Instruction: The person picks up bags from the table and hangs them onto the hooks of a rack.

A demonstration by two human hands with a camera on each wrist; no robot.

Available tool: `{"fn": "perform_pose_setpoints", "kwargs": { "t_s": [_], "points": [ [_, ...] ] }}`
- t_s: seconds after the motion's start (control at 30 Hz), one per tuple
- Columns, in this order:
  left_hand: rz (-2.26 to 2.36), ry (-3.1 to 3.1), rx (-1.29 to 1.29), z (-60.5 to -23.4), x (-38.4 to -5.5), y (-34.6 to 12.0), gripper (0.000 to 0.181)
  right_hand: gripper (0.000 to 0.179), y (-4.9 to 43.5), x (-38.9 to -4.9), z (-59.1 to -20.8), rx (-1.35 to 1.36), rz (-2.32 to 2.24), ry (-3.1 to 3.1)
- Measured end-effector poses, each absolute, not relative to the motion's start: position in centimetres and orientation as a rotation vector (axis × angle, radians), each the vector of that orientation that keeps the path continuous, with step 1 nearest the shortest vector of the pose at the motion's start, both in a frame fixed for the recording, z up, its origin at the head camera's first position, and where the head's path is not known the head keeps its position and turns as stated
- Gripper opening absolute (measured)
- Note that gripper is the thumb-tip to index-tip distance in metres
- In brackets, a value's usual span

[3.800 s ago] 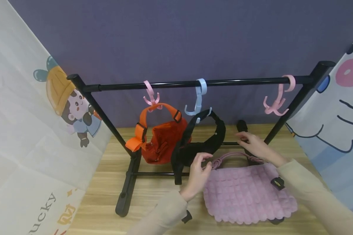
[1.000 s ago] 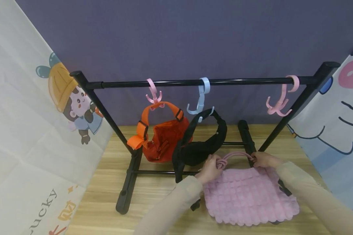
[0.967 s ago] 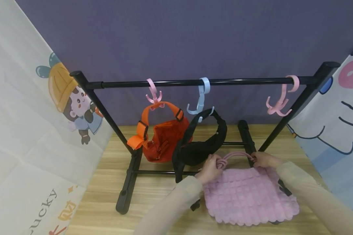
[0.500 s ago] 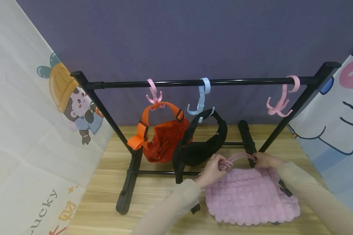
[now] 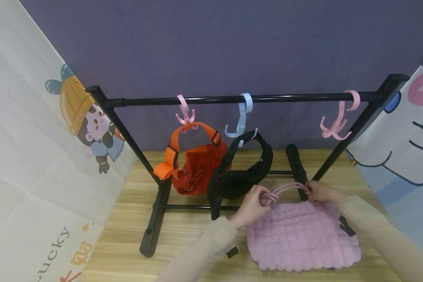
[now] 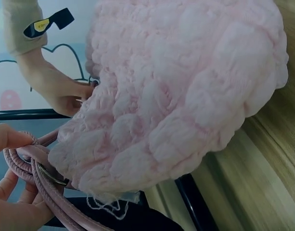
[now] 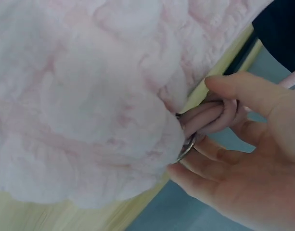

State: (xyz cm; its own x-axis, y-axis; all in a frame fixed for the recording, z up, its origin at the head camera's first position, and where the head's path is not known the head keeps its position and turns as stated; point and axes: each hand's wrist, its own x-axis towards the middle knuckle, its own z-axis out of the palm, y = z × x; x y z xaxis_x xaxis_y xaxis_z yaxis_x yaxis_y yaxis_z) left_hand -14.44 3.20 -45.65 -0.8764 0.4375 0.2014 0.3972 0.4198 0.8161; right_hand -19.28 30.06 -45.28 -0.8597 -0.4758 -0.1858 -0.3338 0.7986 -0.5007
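A pink puffy handbag (image 5: 303, 237) lies on the wooden surface at the right front, its knotted double handle (image 5: 288, 186) arching toward the rack. At the handle's left end, my left hand (image 5: 252, 207) grips the knot, thumb and fingers around it in the left wrist view. My right hand (image 5: 322, 192) holds the handle's right end; in the right wrist view its thumb and fingers curl about the knot (image 7: 210, 116) beside a metal ring. An orange bag (image 5: 199, 168) hangs from the left pink hook (image 5: 184, 111). Next to it a black bag (image 5: 239, 182) hangs from the blue hook (image 5: 242, 115).
A black rack's top bar (image 5: 296, 97) spans the scene behind the hands. From its right end hangs another pink hook (image 5: 335, 125), bearing nothing. The rack's low crossbar (image 5: 194, 207) runs left of the pink handbag. Printed cloths (image 5: 24, 156) flank both sides.
Both hands, earlier apart from the handle, have come down and taken hold of its two knotted ends. Lately the left hand has shifted its grip on the knot; the handbag has barely moved.
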Motion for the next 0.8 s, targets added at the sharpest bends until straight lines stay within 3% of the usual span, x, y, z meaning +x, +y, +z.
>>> {"fn": "perform_pose_setpoints", "kwargs": {
  "t_s": [0.37,0.8],
  "points": [
    [1.513,2.595,0.746,-45.1,-14.1,2.4,0.034,0.016,30.7,-19.0,-43.9,-0.645,-0.759,2.707],
    [1.465,2.628,0.758,-44.2,-13.4,1.5,0.036,0.027,31.4,-17.3,-41.3,-0.449,-0.811,2.775]
  ]
}}
